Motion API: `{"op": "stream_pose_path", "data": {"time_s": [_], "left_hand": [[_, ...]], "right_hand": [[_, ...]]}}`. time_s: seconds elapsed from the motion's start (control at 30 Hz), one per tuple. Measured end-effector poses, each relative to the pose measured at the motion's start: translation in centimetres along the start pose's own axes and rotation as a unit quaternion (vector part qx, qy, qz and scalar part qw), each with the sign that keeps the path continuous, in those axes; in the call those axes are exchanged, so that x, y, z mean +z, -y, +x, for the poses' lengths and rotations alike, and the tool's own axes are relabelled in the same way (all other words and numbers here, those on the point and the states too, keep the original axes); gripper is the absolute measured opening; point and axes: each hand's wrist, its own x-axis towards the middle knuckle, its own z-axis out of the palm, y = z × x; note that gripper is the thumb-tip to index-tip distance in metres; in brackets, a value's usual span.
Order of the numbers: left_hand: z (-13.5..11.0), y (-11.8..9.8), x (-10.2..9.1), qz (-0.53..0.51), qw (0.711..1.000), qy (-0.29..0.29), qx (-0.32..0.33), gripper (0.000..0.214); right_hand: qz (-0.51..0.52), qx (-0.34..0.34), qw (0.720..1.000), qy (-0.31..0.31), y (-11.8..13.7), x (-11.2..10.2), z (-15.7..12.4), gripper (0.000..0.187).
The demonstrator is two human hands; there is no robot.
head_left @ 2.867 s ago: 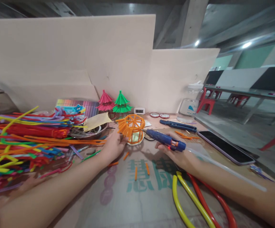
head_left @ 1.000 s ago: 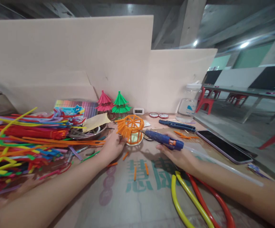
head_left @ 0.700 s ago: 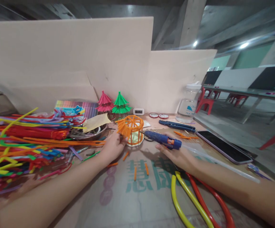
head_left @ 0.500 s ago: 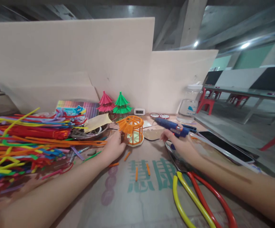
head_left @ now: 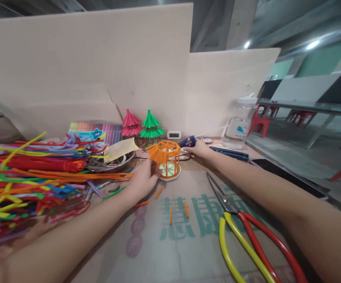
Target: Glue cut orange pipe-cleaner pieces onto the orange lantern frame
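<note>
The single view comes from a camera on the person's head, above and behind the left hand (head_left: pixel 142 181) and right hand (head_left: pixel 200 149), facing forward and down across the tabletop (head_left: pixel 85 269). The forearms (head_left: pixel 90 230) run in from the lower corners, close to the lens, and lead to both hands near mid-view. Just beyond the hands, the wide view meets a pale upright board (head_left: pixel 99 67); right of the right hand, it opens past the board's end, far back to red chairs (head_left: pixel 264 125).

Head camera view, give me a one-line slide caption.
Left hand holding an orange openwork model, right hand on a blue glue gun, scissors in the foreground.
</note>
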Motion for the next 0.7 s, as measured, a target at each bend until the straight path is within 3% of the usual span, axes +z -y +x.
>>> {"op": "stream_pose_path", "data": {"time_s": [0.2,0.33,0.43,0.53,0.63,0.7], "left_hand": [[0.0,-0.1,0.0,0.022,1.0,0.019,0.008,0.022],[0.0,-0.3,-0.1,0.052,0.999,0.014,-0.004,0.022],[0.0,-0.6,-0.2,0.055,0.998,0.019,-0.012,0.022],[0.0,-0.7,-0.3,0.038,0.999,0.024,-0.007,0.023],[0.0,-0.6,-0.3,0.029,0.999,0.02,-0.004,0.023],[0.0,-0.5,-0.2,0.025,0.999,0.02,-0.007,0.023]], "right_hand": [[-0.087,-0.061,0.994,0.016,-1.3,-2.6,-1.7,0.043],[-0.145,-0.109,0.983,-0.024,-1.7,-5.2,-5.1,0.034],[-0.165,-0.151,0.974,-0.017,-0.8,-6.3,-8.6,0.031],[-0.098,-0.271,0.955,0.067,1.4,-6.7,-12.7,0.017],[-0.036,-0.389,0.901,0.19,3.7,-6.4,-16.3,0.028],[-0.017,-0.408,0.884,0.228,4.6,-5.7,-17.7,0.03]]}}
